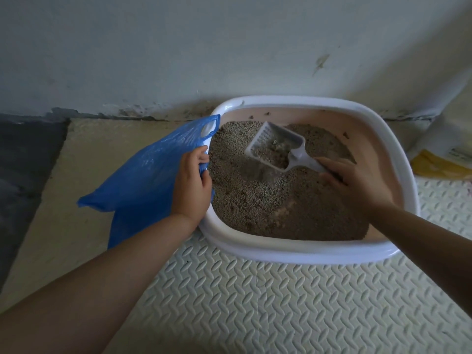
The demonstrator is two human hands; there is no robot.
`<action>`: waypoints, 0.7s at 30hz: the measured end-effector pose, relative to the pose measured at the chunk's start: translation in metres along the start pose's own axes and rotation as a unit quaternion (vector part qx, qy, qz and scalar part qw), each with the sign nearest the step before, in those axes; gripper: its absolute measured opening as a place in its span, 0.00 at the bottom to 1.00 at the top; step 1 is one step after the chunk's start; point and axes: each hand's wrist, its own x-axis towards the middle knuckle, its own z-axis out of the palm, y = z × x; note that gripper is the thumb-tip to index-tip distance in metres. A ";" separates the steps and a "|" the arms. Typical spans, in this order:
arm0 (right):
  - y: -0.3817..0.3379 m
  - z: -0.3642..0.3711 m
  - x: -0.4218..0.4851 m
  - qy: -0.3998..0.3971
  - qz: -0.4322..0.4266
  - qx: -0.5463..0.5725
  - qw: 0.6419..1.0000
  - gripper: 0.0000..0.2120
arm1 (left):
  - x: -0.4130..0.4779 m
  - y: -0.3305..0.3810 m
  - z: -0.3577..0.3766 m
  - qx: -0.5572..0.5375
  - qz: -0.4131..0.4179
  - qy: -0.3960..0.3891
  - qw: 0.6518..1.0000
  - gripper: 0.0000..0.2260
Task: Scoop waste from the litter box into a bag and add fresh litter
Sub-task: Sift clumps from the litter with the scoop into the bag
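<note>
Blue plastic film is pinched in the fingers (203,159) of the left hand (191,185), which are curled shut on the edge of the bag (148,175) at the left rim of the litter box (281,251). The bag spreads outward and to the left of those fingers, its handle cut-out lying just beyond them against the rim. The right hand (355,182) is clamped on the handle of the white slotted scoop (275,146). Ahead of these fingertips, the scoop head is tilted over the grey-brown litter (255,200) and carries granules with a pale clump. The litter fills the box under both hands, with bare patches of the floor of the box showing. Outside the box lies a textured foam mat (229,302). Beyond the right hand, a yellow-and-white sack (444,162) stands against the wall (178,47).
</note>
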 end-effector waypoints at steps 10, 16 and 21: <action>0.002 -0.021 0.002 0.006 -0.040 0.044 0.998 0.16 | 0.000 0.001 -0.001 0.001 -0.007 -0.005 1.000 0.19; 0.008 -0.032 0.008 -0.039 -0.055 -0.028 0.997 0.14 | 0.000 0.001 -0.002 -0.005 0.001 0.000 1.000 0.18; -0.004 -0.028 0.020 -0.138 -0.055 -0.143 0.978 0.12 | -0.001 -0.001 -0.001 -0.009 0.005 0.006 1.000 0.18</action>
